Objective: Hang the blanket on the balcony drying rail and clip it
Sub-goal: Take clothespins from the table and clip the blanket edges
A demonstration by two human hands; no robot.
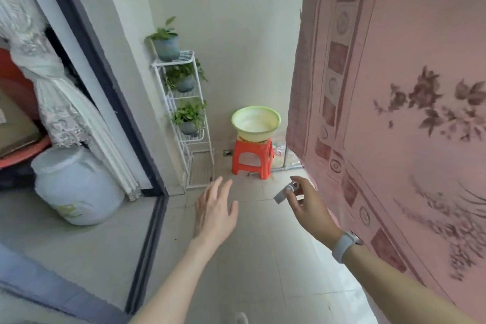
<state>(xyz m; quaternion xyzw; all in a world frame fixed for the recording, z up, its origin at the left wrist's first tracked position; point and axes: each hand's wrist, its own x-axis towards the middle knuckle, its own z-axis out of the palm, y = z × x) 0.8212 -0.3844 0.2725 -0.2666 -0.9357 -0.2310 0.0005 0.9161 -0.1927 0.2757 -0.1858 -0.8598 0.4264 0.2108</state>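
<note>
The right hand [306,201] pinches a grey clothes peg [285,193], the hung pink blanket's [394,87] top edge at one o'clock; the left hand [214,212] spreads wide, empty.

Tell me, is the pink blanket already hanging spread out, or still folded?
Spread out. The blanket hangs flat from the top edge down toward the floor, its flower pattern fully visible. The right hand holds a clip, not yet attached.
</note>
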